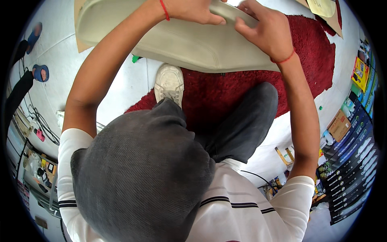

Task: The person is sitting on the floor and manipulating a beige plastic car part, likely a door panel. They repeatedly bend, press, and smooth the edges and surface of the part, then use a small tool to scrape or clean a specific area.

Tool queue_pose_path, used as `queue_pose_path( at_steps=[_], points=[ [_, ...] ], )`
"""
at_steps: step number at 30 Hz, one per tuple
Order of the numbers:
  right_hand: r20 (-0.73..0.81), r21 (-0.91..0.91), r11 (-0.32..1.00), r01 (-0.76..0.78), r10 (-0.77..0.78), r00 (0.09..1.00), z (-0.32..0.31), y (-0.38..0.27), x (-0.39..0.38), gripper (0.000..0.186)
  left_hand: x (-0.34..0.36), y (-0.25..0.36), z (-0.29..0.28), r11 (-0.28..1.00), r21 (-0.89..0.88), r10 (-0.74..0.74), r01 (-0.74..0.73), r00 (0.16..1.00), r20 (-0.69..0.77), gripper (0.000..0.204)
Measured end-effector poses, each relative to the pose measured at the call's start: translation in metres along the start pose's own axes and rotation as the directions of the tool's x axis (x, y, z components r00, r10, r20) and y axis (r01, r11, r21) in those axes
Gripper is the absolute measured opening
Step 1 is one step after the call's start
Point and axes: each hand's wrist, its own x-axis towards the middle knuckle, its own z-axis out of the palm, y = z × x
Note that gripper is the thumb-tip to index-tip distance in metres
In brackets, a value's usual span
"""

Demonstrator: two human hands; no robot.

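Observation:
A long beige upholstered panel with stitched seams lies across the front of me, its far side cut off by the upper edge of the view. My left hand grips its far edge, the thumb lying along the near face while the other fingers are mostly out of sight. Just to the right, my right hand bends its fingers over the same edge, thumb pointing toward the left one. A small gap separates the two thumbs. Both wrists wear a red string.
Under the panel spreads a dark red shaggy rug on white floor tiles. My beige shoe and bent knee are close to the panel. Boxes and packaged goods line the right side. Cables and another person's sandalled feet are at left.

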Motion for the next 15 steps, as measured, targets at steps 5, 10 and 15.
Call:
queue_pose_path(
  at_steps=[5,10,15],
  points=[
    [0.08,0.003,0.999,-0.041,0.041,0.996,-0.01,0.031,-0.018,0.033,0.002,0.006,-0.001,0.999,0.041,-0.001,0.0,0.999,0.034,0.039],
    [0.093,0.007,0.998,-0.062,0.061,0.994,0.005,-0.015,0.042,0.037,0.001,0.001,-0.002,0.998,0.013,-0.054,0.054,0.998,0.031,0.038],
    [0.066,-0.105,0.994,-0.023,0.03,0.997,-0.004,0.032,-0.009,0.037,-0.006,0.0,-0.007,0.999,0.003,-0.045,0.045,0.998,0.036,0.04]
  ],
)
